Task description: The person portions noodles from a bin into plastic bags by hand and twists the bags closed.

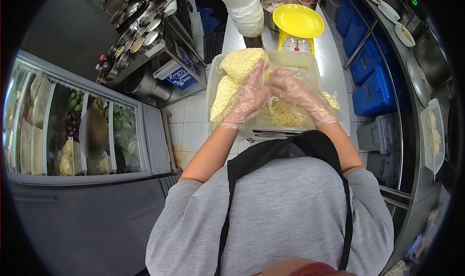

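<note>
Both hands wear clear plastic gloves over a translucent tub point(213, 89) of yellow noodles. My left hand point(249, 99) is raised with its fingers stretched up, beside the bagged noodle bundles point(242, 64) at the tub's left. My right hand point(294, 89) reaches toward it from the right, its fingers bent near a thin clear plastic bag. Whether the fingers pinch the bag is hard to make out. Loose noodles point(281, 114) lie in the tub below the hands.
Behind the tub stand a yellow scale point(297, 43) and a tall stack wrapped in plastic point(242, 9). Metal pots point(277, 7) are farther back. A glass-topped fridge point(82, 126) is at left, a steel shelf with blue bins point(373, 97) at right. A person stands at the top.
</note>
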### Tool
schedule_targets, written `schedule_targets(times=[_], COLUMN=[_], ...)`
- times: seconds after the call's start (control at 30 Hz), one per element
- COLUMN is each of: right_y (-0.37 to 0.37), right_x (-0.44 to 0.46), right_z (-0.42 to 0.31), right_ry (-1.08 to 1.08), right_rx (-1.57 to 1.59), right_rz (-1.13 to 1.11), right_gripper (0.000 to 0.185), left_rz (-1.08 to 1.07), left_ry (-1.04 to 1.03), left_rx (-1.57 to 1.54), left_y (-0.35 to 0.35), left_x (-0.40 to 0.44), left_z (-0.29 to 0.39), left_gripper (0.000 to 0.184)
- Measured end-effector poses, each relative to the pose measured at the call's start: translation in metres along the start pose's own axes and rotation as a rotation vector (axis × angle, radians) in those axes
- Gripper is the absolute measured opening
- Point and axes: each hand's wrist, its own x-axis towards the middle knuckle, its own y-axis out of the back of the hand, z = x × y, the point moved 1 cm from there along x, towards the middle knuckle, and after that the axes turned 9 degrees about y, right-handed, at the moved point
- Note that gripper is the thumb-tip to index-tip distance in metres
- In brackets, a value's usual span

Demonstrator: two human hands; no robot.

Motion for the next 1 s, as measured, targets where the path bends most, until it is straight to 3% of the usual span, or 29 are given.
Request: schedule_targets(times=[0.07, 0.13, 0.3, 0.43, 0.5, 0.57, 0.63, 0.73, 0.9, 0.93, 1.0], right_y=[0.028, 0.025, 0.006, 0.011, 0.025, 0.049, 0.072, 0.1, 0.123, 0.123, 0.116], right_x=[-0.003, -0.013, -0.032, -0.034, -0.028, -0.015, -0.003, 0.012, 0.017, 0.014, 0.008], right_z=[-0.018, -0.019, 0.008, 0.012, 0.006, -0.005, -0.022, -0.037, -0.033, -0.031, -0.023], right_ry=[0.003, -0.058, -0.228, -0.11, -0.089, -0.216, -0.195, -0.111, -0.014, -0.012, -0.237], right_rx=[0.263, 0.217, 0.013, 0.445, 0.572, 0.904, 0.923, 0.943, 0.867, 0.871, 0.806], right_rz=[0.364, 0.293, 0.074, 0.296, 0.388, 0.38, 0.458, 0.571, 0.724, 0.718, 0.392], right_gripper=[0.021, 0.022, 0.022, 0.016, 0.013, 0.008, 0.008, 0.009, 0.008, 0.008, 0.011], left_rz=[0.031, 0.175, 0.094, 0.066, 0.049, 0.04, -0.124, -0.1, -0.073, -0.064, -0.036], left_ry=[0.01, -0.186, -0.082, -0.005, -0.058, -0.112, 0.115, 0.039, 0.054, 0.018, -0.056], left_rx=[-0.068, 0.292, 0.437, 0.518, 0.519, 0.522, 0.292, 0.106, 0.231, 0.264, 0.361], left_y=[0.007, 0.016, 0.006, 0.003, 0.002, 0.005, 0.01, 0.022, 0.041, 0.043, 0.045], left_x=[-0.001, 0.001, -0.009, -0.002, 0.004, 0.008, 0.009, 0.004, 0.004, 0.004, -0.002], left_z=[0.0, 0.005, 0.029, 0.024, 0.014, 0.01, 0.006, 0.028, 0.025, 0.017, 0.005], left_gripper=[0.068, 0.058, 0.043, 0.033, 0.035, 0.038, 0.044, 0.05, 0.054, 0.055, 0.055])
